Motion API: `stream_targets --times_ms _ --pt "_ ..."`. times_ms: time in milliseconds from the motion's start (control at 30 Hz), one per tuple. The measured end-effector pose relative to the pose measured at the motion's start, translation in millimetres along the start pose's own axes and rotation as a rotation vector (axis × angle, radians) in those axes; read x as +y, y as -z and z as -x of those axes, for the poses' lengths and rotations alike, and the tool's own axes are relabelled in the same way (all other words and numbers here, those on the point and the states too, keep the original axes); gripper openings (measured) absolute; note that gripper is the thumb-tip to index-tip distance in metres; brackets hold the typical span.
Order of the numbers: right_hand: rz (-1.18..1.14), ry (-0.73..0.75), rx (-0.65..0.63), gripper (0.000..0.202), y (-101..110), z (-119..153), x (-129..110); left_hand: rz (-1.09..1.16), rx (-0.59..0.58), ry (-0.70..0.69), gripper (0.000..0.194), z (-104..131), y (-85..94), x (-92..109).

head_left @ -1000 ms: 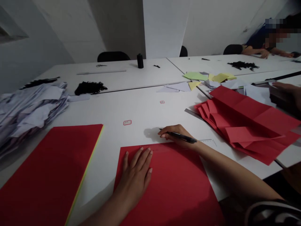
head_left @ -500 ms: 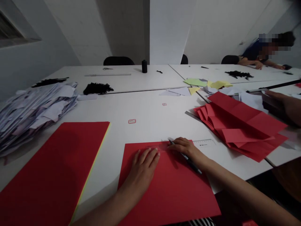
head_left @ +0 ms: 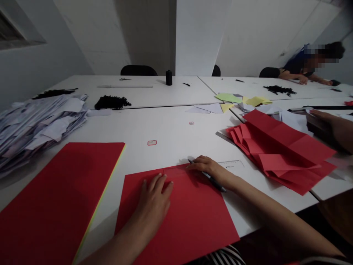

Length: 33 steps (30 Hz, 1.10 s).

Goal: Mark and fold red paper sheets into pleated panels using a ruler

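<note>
A red sheet of paper lies in front of me on the white table, slightly turned. My left hand rests on it with the fingers spread, near its far edge. Between the fingers of my right hand is a dark pen, lying aslant with its tip toward the upper left. A clear ruler runs along the sheet's far edge, passes under my right hand and sticks out to the right. Its left part is hard to see against the red.
At left lie a stack of red paper and a heap of white papers. Folded red sheets lie at right, beside another person's hand. Black cord bundles and a thread spool stand farther back. Another person leans over the far table.
The red sheet has slid left and turned a little, its right side swinging away from me. Both my hands and the ruler have shifted left with it. The pen stays in my right hand.
</note>
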State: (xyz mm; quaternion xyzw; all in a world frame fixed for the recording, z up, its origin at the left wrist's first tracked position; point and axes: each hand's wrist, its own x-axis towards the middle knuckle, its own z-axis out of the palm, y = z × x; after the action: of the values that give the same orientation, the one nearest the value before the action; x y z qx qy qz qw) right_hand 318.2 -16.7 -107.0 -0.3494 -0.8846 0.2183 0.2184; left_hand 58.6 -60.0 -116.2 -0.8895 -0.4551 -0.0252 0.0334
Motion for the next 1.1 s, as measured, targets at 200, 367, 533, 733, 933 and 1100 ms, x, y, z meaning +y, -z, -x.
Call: stream_targets --times_ms 200,367,533,733,933,1100 --pt "-0.045 0.052 -0.039 0.032 6 -14 3 0.015 0.125 0.03 0.026 -8 -2.6 -1" --pt "-0.067 -0.057 -0.064 0.042 20 0 10 0.112 0.178 -0.03 0.034 -10 -7.7 -2" --pt "-0.085 -0.064 -0.081 0.045 20 3 16 0.112 0.092 -0.112 0.049 -14 -7.4 -3" --pt "-0.078 -0.053 -0.066 0.041 17 -1 14 0.151 0.071 -0.131 0.055 -18 -7.2 -4" --pt "-0.07 -0.059 -0.064 0.039 16 -2 15 0.162 0.043 -0.109 0.055 -18 -9.7 -6" --pt "-0.041 -0.054 -0.059 0.036 17 -3 15 0.173 0.037 -0.114 0.054 -19 -6.9 -6"
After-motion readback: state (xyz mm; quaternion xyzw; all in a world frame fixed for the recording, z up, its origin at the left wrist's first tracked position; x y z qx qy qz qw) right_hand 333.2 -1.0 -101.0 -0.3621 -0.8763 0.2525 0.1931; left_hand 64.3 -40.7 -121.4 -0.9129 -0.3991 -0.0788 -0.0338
